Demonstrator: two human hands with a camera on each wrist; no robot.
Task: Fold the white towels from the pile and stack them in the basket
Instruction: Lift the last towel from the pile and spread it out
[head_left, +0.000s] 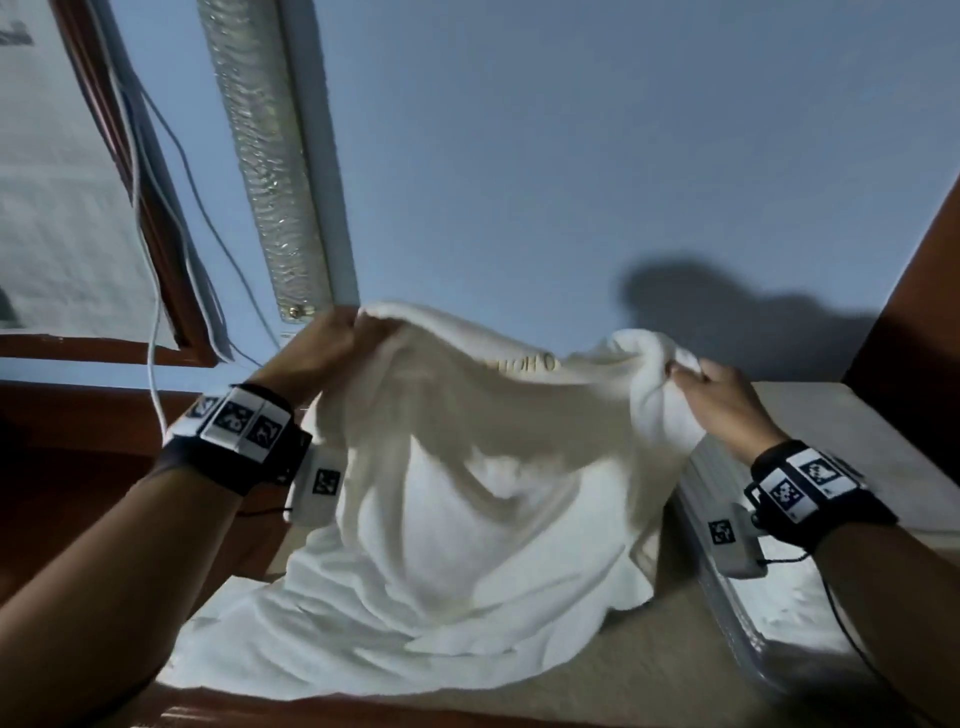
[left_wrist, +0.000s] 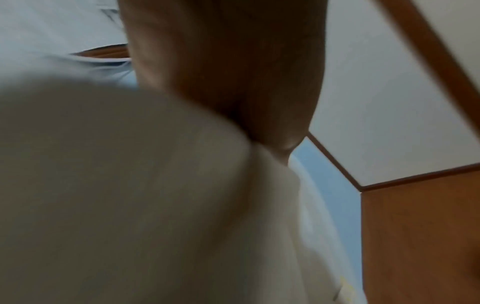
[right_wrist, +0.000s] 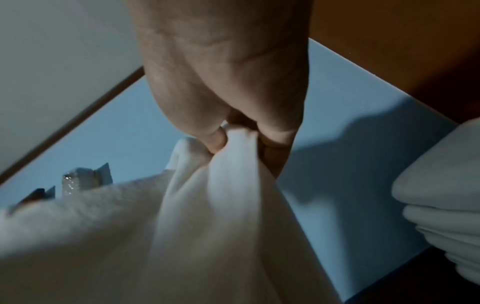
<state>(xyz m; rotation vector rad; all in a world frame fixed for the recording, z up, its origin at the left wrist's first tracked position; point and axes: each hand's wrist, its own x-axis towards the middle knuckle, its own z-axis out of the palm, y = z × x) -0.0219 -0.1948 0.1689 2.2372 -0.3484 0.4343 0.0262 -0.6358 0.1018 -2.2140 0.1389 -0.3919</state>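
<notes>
On the far left, white cords (head_left: 150, 218) hang down the blue wall (head_left: 571, 156) beside a silvery pipe (head_left: 260, 156). Moving in, the left hand (head_left: 317, 353) is up high, fingers curled tight over the towel's top-left corner. The left wrist view is mostly blur, but the hand (left_wrist: 228, 72) sits right against pale cloth there, so the grip looks solid.

Centre stage, the towel (head_left: 467, 493) hangs between both hands like a sagging sheet. Gold lettering shows along its top edge, and its lower half pools on the beige surface (head_left: 649, 660). It's not flat, it's not taut, and the top edge dips in the middle.

Over to the right hand (head_left: 727, 395): thumb and fingers pinch a bunched corner, and the right wrist view confirms it, with the fingertips (right_wrist: 217, 139) squeezing a gathered fold. That bunching is the thing to fix, I'd say. Best bet is to walk the fingers out to the true corner, then pull the hands apart until the top edge runs straight.

From there, lift enough to clear the pooled cloth, let it hang square, and bring corner to corner for a clean first fold.

Far right, a pale ribbed rim (head_left: 727, 587), likely the basket, sits just beside the towel. In the right wrist view, folded towels (right_wrist: 446, 195) are stacked at the edge.
</notes>
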